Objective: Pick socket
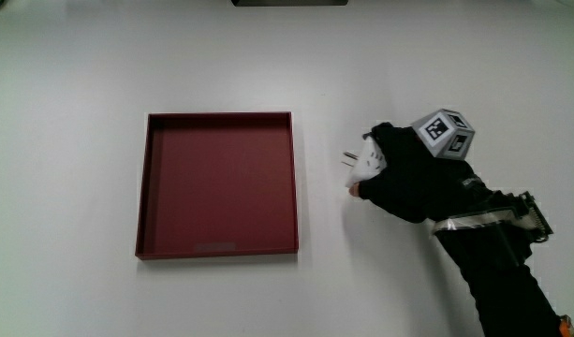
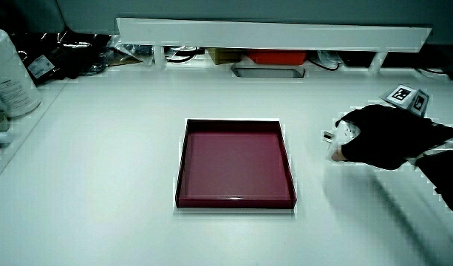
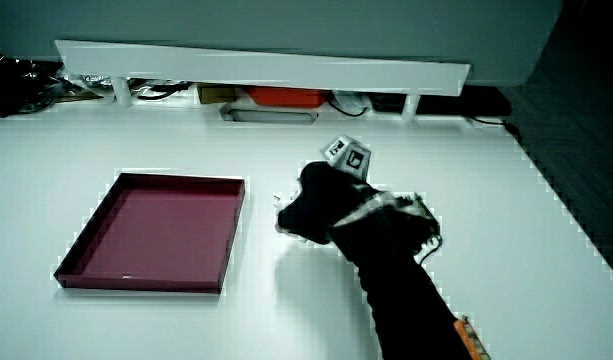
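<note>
White table (image 1: 71,75) w/ a shallow dark-red tray (image 1: 143,187) on it, nothing inside. In both side views a low white partition (image 2: 270,33) runs along the table's edge farthest from the person, w/ cables & clutter under it; in a side view a pale canister (image 2: 8,74) stands near that edge, well apart from the tray. Hand (image 1: 404,173) rests on the table just beside the tray, forearm (image 1: 497,271) angling back toward the person, cube (image 1: 444,131) up. Fingers curled round a white socket (image 1: 366,164), 2 prongs poking toward the tray. Socket sits beside the tray, not in it.
</note>
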